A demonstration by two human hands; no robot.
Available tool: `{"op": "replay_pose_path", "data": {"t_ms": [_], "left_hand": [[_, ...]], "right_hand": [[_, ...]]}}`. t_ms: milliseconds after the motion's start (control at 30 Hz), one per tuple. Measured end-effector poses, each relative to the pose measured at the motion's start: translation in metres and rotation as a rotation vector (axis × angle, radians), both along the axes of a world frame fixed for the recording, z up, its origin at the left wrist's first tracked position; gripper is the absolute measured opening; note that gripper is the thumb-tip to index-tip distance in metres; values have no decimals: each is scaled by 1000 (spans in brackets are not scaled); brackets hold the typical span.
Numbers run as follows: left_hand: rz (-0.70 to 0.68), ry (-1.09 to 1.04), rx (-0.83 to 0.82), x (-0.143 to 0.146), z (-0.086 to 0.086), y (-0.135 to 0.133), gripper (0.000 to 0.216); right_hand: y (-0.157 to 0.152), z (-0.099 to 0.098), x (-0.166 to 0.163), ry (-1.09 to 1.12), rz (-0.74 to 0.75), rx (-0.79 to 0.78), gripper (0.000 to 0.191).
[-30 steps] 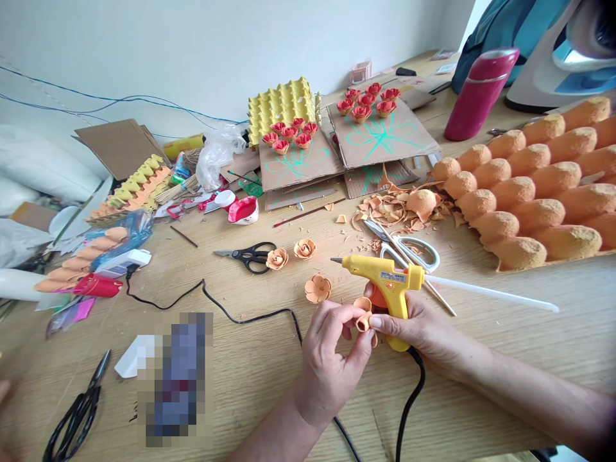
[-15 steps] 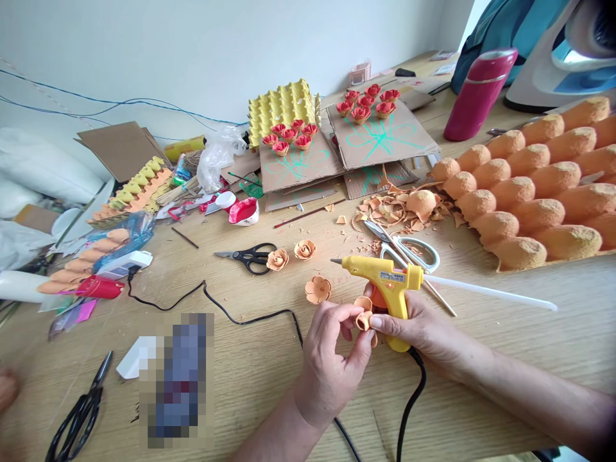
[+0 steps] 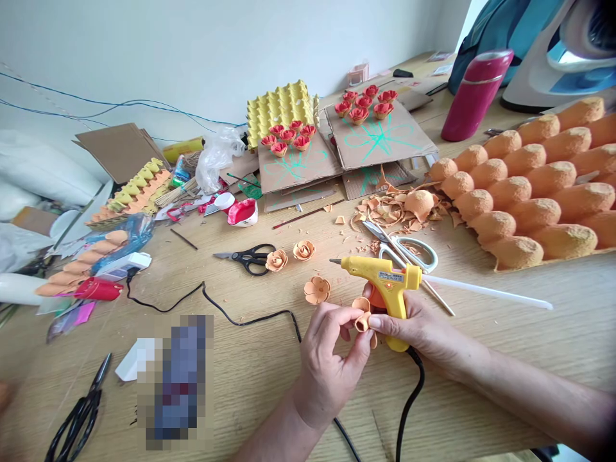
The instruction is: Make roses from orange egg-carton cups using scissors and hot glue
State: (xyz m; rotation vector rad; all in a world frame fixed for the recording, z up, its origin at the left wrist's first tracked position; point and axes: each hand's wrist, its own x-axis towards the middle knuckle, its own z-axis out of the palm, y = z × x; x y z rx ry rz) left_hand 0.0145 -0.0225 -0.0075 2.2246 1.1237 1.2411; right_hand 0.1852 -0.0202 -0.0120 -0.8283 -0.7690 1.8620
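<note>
My left hand (image 3: 330,362) pinches a small orange egg-carton flower piece (image 3: 362,322), its rolled centre facing me and petals partly hidden behind my fingers. My right hand (image 3: 426,330) is wrapped round the handle of a yellow hot glue gun (image 3: 380,273), and its thumb presses against the same piece. The gun's nozzle points left, above the piece and apart from it; a white glue stick (image 3: 491,292) sticks out of its back. Just beyond my left hand lies a flat open paper flower (image 3: 317,290). Two flowers with curled centres, one of them this paper flower (image 3: 303,250), sit farther back.
Black-handled scissors (image 3: 250,258) and white-handled scissors (image 3: 416,252) lie ahead, near paper scraps (image 3: 375,212). An orange egg tray (image 3: 534,205) stands at right. Red flowers (image 3: 359,115) sit on cardboard behind. The gun's black cord (image 3: 409,410) crosses the table. Larger scissors (image 3: 79,410) lie at left.
My hands, the flower piece and the glue gun keep almost the same positions. The view shifts very slightly. At the left edge, another hand has moved farther out of view and looks blurred.
</note>
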Motion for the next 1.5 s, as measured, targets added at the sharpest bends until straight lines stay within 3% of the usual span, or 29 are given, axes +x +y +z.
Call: {"op": "replay_pose_path", "data": {"t_ms": [1500], "left_hand": [[-22,16,5,-3,0,3,19]], "right_hand": [[-1,-1,-1,-3,-1,5,45]]}}
